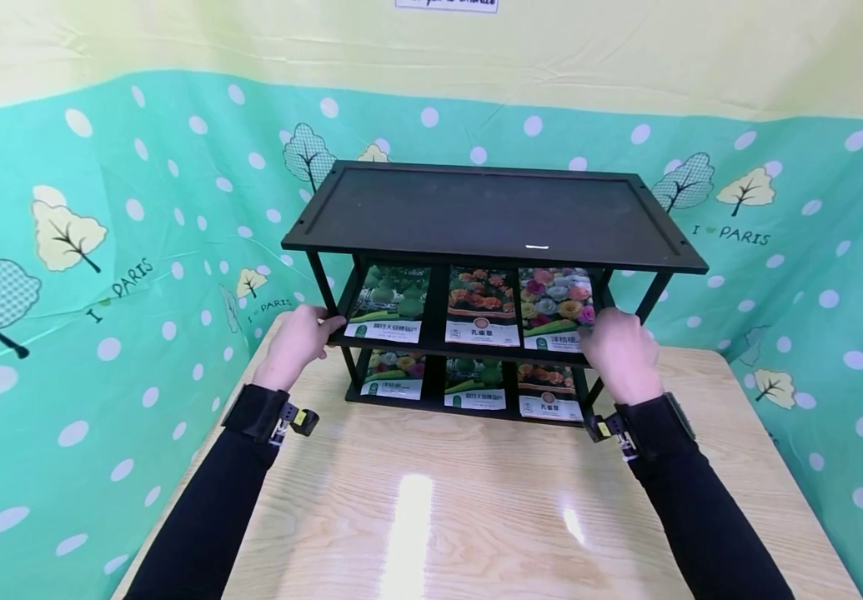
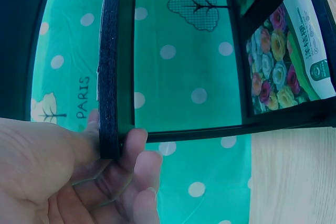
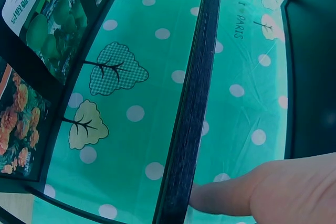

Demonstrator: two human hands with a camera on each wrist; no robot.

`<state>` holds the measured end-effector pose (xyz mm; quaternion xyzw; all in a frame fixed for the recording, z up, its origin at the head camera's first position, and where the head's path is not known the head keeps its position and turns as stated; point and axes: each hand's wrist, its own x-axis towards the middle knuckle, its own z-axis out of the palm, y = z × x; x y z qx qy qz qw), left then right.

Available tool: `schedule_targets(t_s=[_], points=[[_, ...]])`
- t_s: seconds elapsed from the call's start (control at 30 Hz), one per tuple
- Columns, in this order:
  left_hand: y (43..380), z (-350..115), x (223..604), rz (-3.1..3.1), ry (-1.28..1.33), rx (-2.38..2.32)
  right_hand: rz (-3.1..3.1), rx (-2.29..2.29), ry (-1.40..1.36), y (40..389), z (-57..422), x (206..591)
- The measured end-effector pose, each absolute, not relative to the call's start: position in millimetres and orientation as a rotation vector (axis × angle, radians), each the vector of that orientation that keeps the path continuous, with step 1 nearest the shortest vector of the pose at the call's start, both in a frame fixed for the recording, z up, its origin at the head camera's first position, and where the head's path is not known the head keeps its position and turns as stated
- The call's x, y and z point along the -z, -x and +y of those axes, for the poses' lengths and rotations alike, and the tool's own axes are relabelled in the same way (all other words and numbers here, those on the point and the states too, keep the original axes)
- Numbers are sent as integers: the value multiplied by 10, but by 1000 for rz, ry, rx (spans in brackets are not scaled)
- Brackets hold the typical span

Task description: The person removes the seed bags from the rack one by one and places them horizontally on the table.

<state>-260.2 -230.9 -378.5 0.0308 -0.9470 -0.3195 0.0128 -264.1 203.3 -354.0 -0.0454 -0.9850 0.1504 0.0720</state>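
Observation:
A black tiered shelf rack (image 1: pixel 476 212) is in front of me in the head view, its broad top panel tilted toward the camera. My left hand (image 1: pixel 292 346) grips the left end of the middle shelf (image 1: pixel 435 317), thumb on one side and fingers on the other in the left wrist view. At the right end, my right hand (image 1: pixel 624 354) holds the same shelf; its thumb (image 3: pixel 226 200) presses the shelf edge, while its other fingers are hidden. Printed packets showing green gourds (image 1: pixel 389 296), orange flowers (image 1: pixel 480 296) and mixed blooms (image 1: pixel 557 300) lie on the middle shelf.
Three similar packets, one with mixed blooms (image 1: pixel 393 373) at the left, lie on the lower shelf. Below the rack spreads a light wooden table (image 1: pixel 506 500) with bright reflections. A green dotted curtain (image 1: pixel 176 200) with tree prints surrounds the back and sides.

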Motion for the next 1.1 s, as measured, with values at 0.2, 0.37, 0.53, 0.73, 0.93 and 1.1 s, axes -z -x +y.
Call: schedule_targets(t_s=[0.2,0.37,0.53,0.73,0.93,1.1], points=[[2594,-2296,3780,-2939,-67,999,-2932,-394,150,2629,1991,3505],[2595,-2281,3758,-2935,-83,1009,-2947,-389,181,2648,2001,3469],[2596,-2283,3757,-2955,-115,988,-2917,-409,173,2651,2058,3446],[2592,-2292,3762,-2951,-122,956,-2866,-415,118,2623,2092,3421],[2587,-2285,3761,-2952,-103,947,-2891,-406,55,2600,2141,3430],[2584,-2290,3773,-2966,-100,939,-2924,-415,58,2578,2171,3435]])
